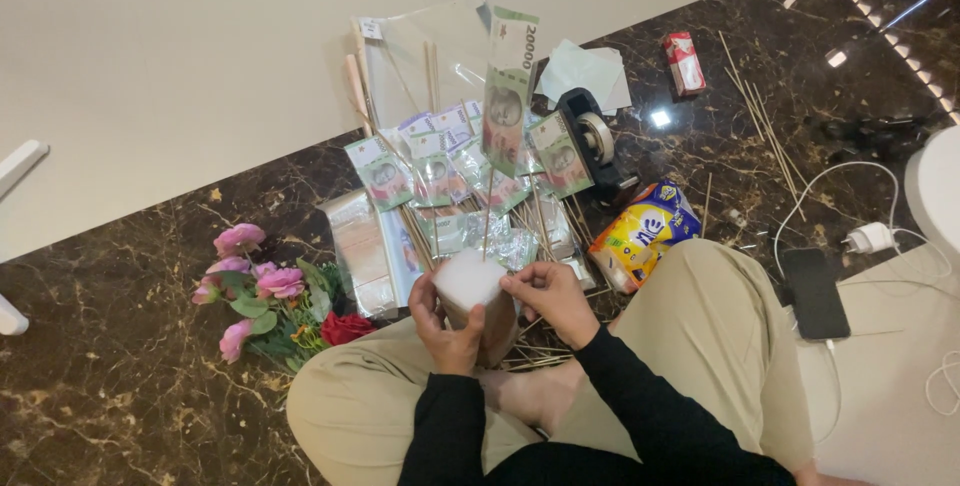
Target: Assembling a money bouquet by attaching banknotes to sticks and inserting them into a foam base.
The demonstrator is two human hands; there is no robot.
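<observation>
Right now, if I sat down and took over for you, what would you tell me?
Left hand: wrapped around the white foam block, holding it up off the lap.
Right hand: fingertips resting on the block's top right edge.
One wrapped banknote on a stick stands upright in the block.
More wrapped banknotes on sticks lie on the floor just ahead, beside the tape dispenser. Bare sticks lie to the right, fake flowers to the left.
Done: one note planted. Left: the pile on the floor is not yet in the block.

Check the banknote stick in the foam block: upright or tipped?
Upright: the stick rises from the foam block, steadied by both hands.
</observation>
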